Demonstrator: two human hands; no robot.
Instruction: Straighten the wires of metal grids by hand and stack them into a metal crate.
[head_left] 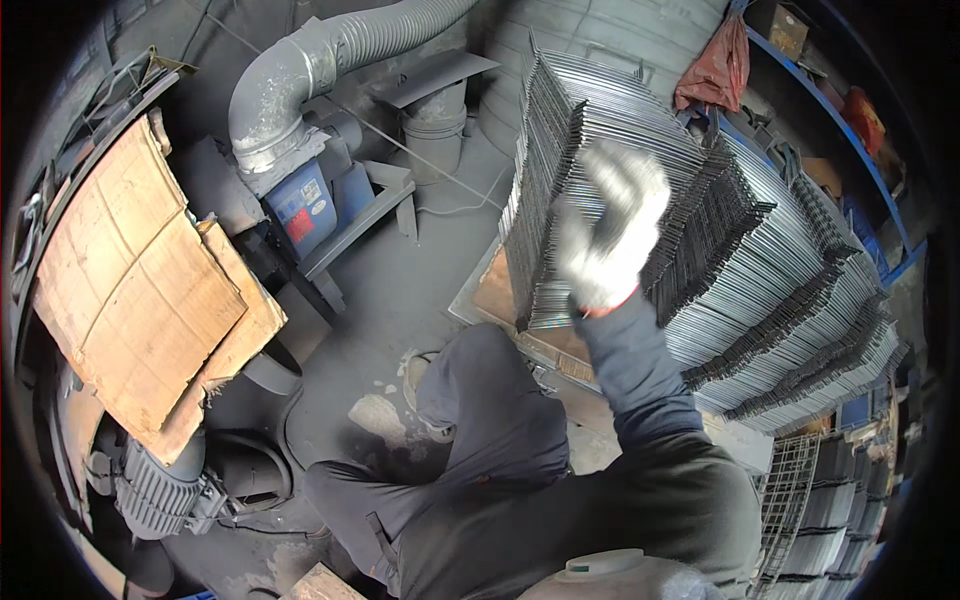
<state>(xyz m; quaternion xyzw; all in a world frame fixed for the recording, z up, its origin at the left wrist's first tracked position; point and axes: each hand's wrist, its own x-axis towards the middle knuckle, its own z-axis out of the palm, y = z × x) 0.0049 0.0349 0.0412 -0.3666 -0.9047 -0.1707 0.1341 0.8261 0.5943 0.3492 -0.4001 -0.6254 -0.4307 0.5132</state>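
My right hand [618, 228], in a white glove with a red cuff edge, is raised over the tall stacks of thin metal plates. Motion blurs it, but the thumb stands apart from the fingers and nothing shows between them. Nearest to it is the left stack [560, 150], with silvery edges and dark, jagged corners. Whether the glove touches the plates I cannot tell. Further right, more plate stacks [760, 240] lean in stepped rows. My left hand is out of sight.
At left, a cardboard sheet [140, 280] covers something. Behind stands a blue machine [305, 205] with a grey ribbed duct [390, 35]. A bucket [435, 140] bears a flat plate. An electric motor [160, 490] sits low left; a wire basket [790, 490] stands low right.
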